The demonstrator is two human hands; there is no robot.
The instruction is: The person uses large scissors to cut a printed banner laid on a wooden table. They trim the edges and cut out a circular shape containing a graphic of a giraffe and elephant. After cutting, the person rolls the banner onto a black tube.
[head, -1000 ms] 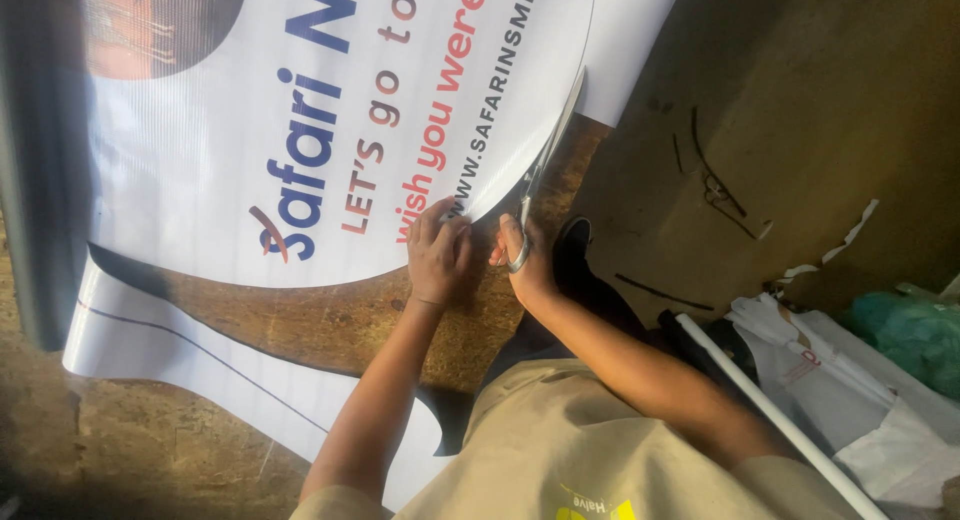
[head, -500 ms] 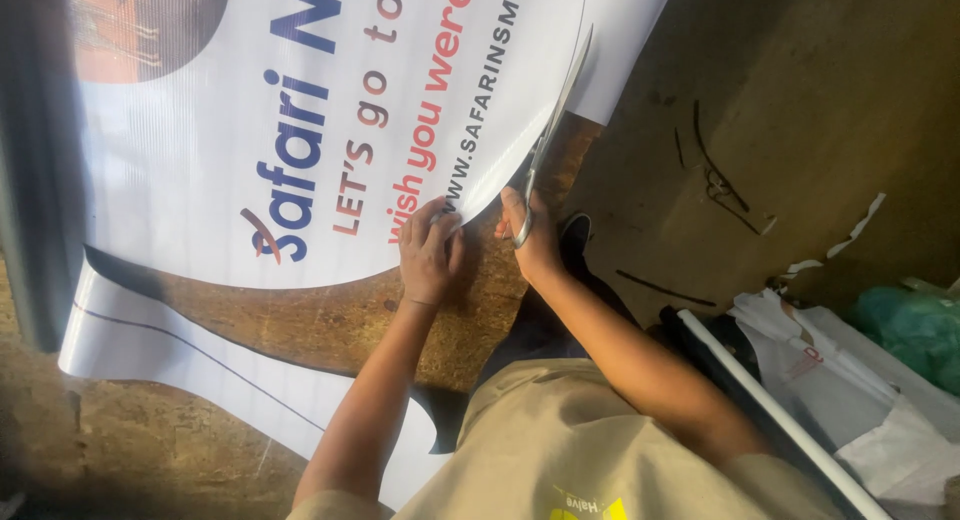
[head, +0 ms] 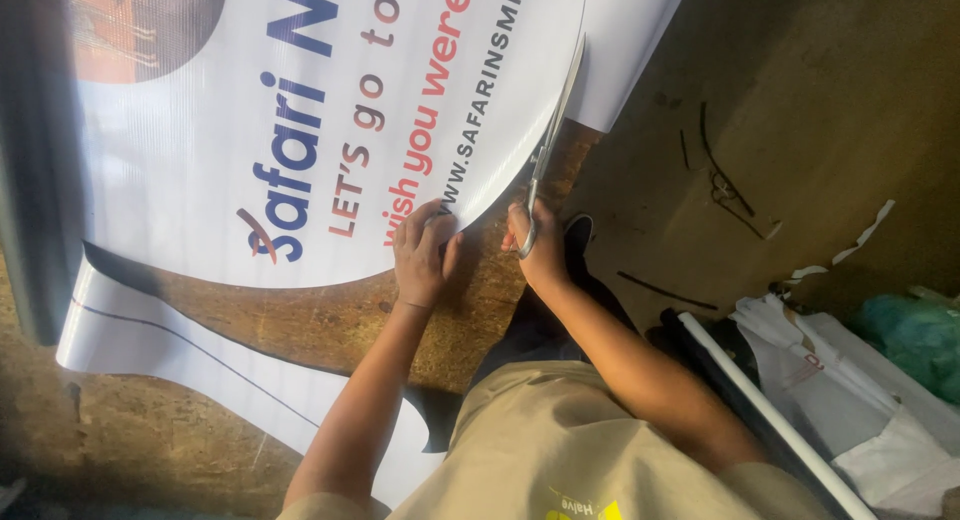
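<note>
A large white printed banner [head: 300, 110] with blue and red lettering lies spread on a worn wooden table [head: 300, 325]. My left hand [head: 422, 255] presses flat on the banner's curved cut edge. My right hand [head: 540, 250] grips the handles of long silver scissors [head: 555, 120], whose blades point away from me along the banner's right edge. A cut-off white strip [head: 200, 365] with a thin dark line curves across the table near me.
A white pipe [head: 760, 410] leans at lower right beside crumpled white sheets [head: 860, 390] and a green bag [head: 915, 335]. Dark scraps lie on the brown floor [head: 800, 110] at right. A dark roll [head: 30, 180] borders the banner's left side.
The scissors have advanced a little farther along the banner's edge, and both hands have shifted slightly with them. The banner stays in place.
</note>
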